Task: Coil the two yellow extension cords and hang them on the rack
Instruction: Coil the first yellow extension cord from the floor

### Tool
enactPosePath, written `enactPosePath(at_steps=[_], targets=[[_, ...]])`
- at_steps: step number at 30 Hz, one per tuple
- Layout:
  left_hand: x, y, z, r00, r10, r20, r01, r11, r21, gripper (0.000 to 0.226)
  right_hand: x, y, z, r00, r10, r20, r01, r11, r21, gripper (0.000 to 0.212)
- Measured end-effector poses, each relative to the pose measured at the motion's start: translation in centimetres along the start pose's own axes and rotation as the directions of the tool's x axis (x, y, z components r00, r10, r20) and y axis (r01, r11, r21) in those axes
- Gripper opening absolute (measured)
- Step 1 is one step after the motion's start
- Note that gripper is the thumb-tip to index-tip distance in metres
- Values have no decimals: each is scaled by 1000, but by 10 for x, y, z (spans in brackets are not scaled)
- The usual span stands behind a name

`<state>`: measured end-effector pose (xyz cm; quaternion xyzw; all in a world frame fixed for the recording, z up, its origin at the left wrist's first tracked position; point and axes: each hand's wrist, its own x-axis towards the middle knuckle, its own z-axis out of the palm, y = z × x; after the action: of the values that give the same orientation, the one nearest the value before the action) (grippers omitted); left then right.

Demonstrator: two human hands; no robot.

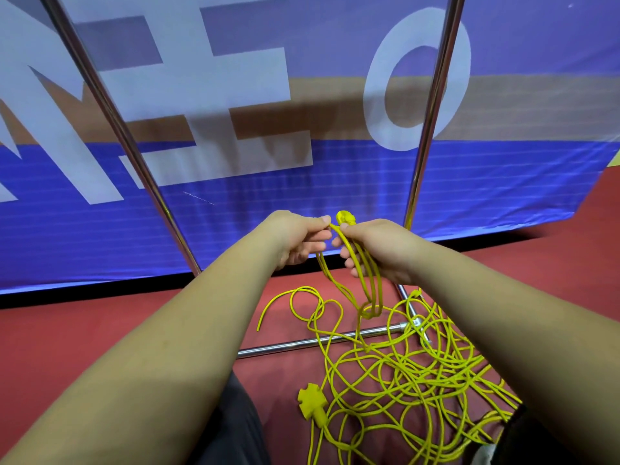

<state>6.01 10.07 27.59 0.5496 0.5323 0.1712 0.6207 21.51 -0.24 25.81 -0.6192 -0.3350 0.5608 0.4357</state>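
Pinching a strand of the yellow cord [367, 280] between thumb and forefinger, the left hand [298, 239] sat just beside the right hand [372, 250], both raised above the red floor [84, 337] between the two slanting chrome uprights of the rack [432, 105]. The right hand had its fingers curled round a few long loops of that cord, which hung down from its palm, and a yellow plug [345, 218] stuck up just above its thumb. From the loops the cord dropped into a loose tangle [419, 380] spread on the floor below the right forearm, lying across the rack's base bar [322, 342] and around its corner joint. I could not tell where one cord ended and the other began in that heap. A cross-shaped yellow socket block [312, 402] lay at the tangle's near left edge, and one free cord end curved out to the left of it. Behind the rack stood a blue banner [235, 179] with large white letters. Dark trousers [235, 424] showed at the bottom edge.
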Motion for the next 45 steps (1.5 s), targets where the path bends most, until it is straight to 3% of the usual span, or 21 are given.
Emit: enactPosePath(at_steps=[2, 4, 7, 9, 11, 15, 17, 20, 26, 30, 32, 34, 36, 39, 42, 45], targets=[[5, -3, -5, 996, 65, -54, -54, 982, 180, 31, 1, 1, 1, 999, -14, -29, 16, 998, 56, 41], [11, -8, -9, 996, 70, -47, -42, 894, 447, 35, 1, 1, 0, 996, -48, -72, 56, 992, 114, 41], [11, -23, -8, 970, -155, 187, -33, 677, 735, 30, -1, -7, -3, 985, -96, -145, 123, 974, 190, 33], [9, -38, 0, 881, -330, 340, -98, 575, 812, 26, -3, -16, -6, 982, -87, -166, 134, 946, 297, 30], [13, -54, 12, 819, -404, 408, -189, 481, 856, 33, -5, -26, -9, 983, -83, -166, 144, 904, 402, 29], [21, -78, 37, 830, -315, 460, -346, 356, 868, 82, -13, -45, -17, 982, -111, -150, 179, 779, 601, 26], [21, -84, 42, 821, -211, 531, -430, 384, 817, 90, -20, -54, -20, 986, -122, -115, 168, 694, 700, 25], [21, -90, 43, 785, -141, 603, -467, 505, 726, 88, -33, -70, -22, 986, -158, -48, 131, 567, 813, 23], [19, -92, 64, 751, 0, 661, -497, 659, 565, 68, -53, -101, -16, 963, -257, 78, 35, 406, 913, 23], [28, -95, 70, 744, -38, 667, -516, 601, 610, 23, -58, -108, -17, 947, -304, 106, -4, 319, 948, 23], [29, -92, 64, 741, -91, 665, -518, 552, 653, 15, -60, -106, -22, 941, -318, 111, -14, 291, 957, 23], [33, -84, 48, 787, -106, 607, -478, 517, 710, 10, -63, -98, -31, 938, -326, 114, -16, 289, 957, 22], [40, -67, 23, 893, -16, 449, -374, 527, 763, 9, -64, -88, -41, 943, -313, 115, -3, 336, 942, 22], [37, -33, -13, 986, 94, 136, -161, 723, 672, 14, -62, -76, -51, 972, -230, 50, 75, 507, 859, 24], [25, -4, -38, 978, 189, -88, -106, 814, 572, 7, -53, -65, -50, 982, -172, -75, 176, 706, 686, 25], [6, 16, -51, 949, 176, -261, -39, 889, 456, 12, -44, -56, -40, 972, -195, -135, 235, 864, 445, 27]])
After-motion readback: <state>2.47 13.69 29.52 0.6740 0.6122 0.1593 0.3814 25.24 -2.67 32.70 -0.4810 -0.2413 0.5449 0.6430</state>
